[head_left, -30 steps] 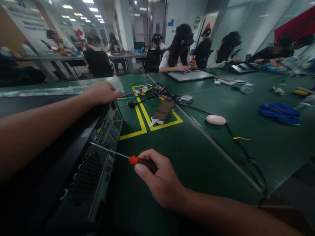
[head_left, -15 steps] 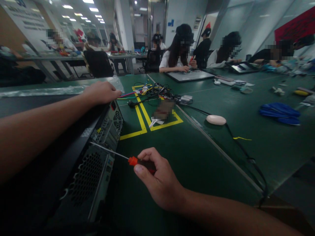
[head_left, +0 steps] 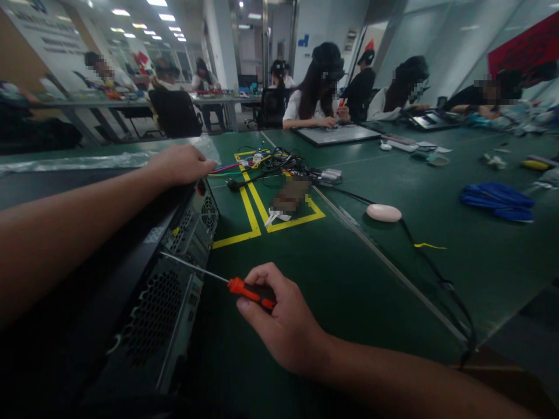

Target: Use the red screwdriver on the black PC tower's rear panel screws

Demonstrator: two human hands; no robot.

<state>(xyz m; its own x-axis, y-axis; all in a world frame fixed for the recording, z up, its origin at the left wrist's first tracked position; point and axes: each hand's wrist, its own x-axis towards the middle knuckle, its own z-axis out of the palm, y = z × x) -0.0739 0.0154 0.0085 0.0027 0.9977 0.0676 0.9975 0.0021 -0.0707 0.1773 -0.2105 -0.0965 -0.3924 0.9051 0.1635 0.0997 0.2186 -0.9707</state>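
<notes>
A black desktop computer case point(head_left: 100, 233) lies at the left, its metal rear panel point(head_left: 152, 308) with round vent holes facing right. Over the case's far top corner, my left hand point(head_left: 181, 164) holds on with its fingers bent toward the edge; some fingertips are hidden. My right hand point(head_left: 283, 317) grips the orange and black handle of a screwdriver point(head_left: 251, 291) between thumb and fingers. The long shaft points left, and its tip meets the rear panel near the upper edge. Whether a screw is under the tip is too small to tell.
On the green table point(head_left: 349, 291), tangled cables point(head_left: 283, 163) lie beyond the case beside a pixelated object point(head_left: 292, 195). Farther right are a pale oval object point(head_left: 383, 213) on a black cord and a blue bundle point(head_left: 496, 201). Several people sit at work behind.
The screwdriver handle has turned in my right hand, showing more orange, and my thumb has shifted slightly down the handle's side. My left hand and the case have stayed put.
</notes>
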